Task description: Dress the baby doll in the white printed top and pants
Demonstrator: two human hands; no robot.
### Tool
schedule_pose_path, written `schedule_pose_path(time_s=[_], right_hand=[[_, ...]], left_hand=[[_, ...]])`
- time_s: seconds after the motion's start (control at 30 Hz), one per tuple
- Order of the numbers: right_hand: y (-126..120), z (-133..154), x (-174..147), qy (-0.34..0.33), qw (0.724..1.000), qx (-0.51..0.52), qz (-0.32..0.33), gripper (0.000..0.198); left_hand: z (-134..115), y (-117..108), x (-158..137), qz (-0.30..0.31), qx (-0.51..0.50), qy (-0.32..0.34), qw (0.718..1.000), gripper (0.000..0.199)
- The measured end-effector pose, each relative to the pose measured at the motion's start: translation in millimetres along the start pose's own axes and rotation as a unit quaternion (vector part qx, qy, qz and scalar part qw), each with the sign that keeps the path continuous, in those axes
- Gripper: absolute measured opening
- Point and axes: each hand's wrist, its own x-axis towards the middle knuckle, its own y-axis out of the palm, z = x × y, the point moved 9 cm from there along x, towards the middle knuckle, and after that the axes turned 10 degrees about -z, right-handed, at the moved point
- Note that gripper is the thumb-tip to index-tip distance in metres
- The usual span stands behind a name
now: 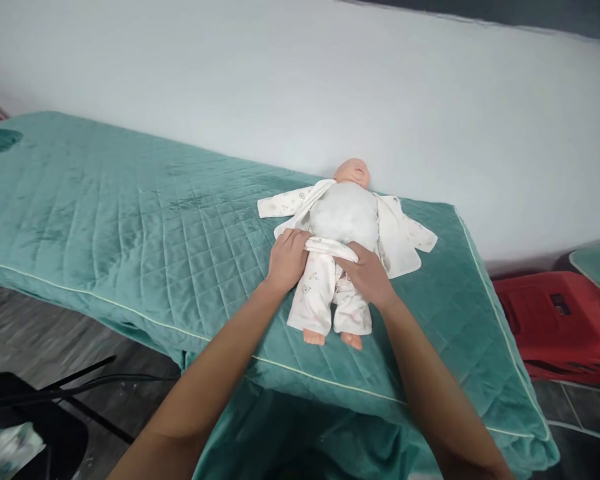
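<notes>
The trousers (325, 293) are on the doll (343, 213), their waistband gripped by the left hand (286, 260) and right hand (367, 273); the jacket (397, 237) is left open.

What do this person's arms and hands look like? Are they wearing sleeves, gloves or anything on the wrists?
Both arms are bare as far as the picture shows: no sleeves in view. The left hand and right hand wear no gloves. No watch, bracelet or ring can be seen on the wrists or fingers.
</notes>
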Motion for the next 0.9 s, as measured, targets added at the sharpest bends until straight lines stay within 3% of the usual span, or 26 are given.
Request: schedule_pose_path(time_s=[0.13,0.27,0.33,0.4,0.5,0.67,0.9], right_hand=[[-3.2,18.0,17.6,-0.054,0.99,0.0,0.127,0.031],[-6.9,11.7,36.7,-0.036,0.993,0.071,0.088,0.034],[1.4,3.6,35.4,-0.018,0.991,0.109,0.073,0.029],[13.7,-0.7,27.8,-0.01,0.986,0.137,0.098,0.026],[22.0,-2.6,17.7,0.0,0.974,0.176,0.14,0.027],[16.6,-5.1,17.8,0.005,0.968,0.213,0.131,0.021],[11.2,-6.0,19.2,-0.003,0.963,0.234,0.132,0.021]], left_hand=[[5.2,-10.1,1.2,-0.016,-0.156,-0.044,0.987,0.022],[20.2,-11.8,0.4,-0.012,-0.354,-0.153,0.922,0.028],[30.0,-5.3,-2.8,0.002,-0.399,-0.23,0.888,0.037],[33.5,1.5,-4.8,0.027,-0.401,-0.27,0.875,0.038],[23.3,4.0,-1.5,0.073,-0.357,-0.223,0.904,0.027],[-0.2,-7.2,0.4,0.086,-0.288,-0.097,0.949,0.021],[-14.6,-16.0,14.3,0.055,-0.334,-0.059,0.939,0.012]])
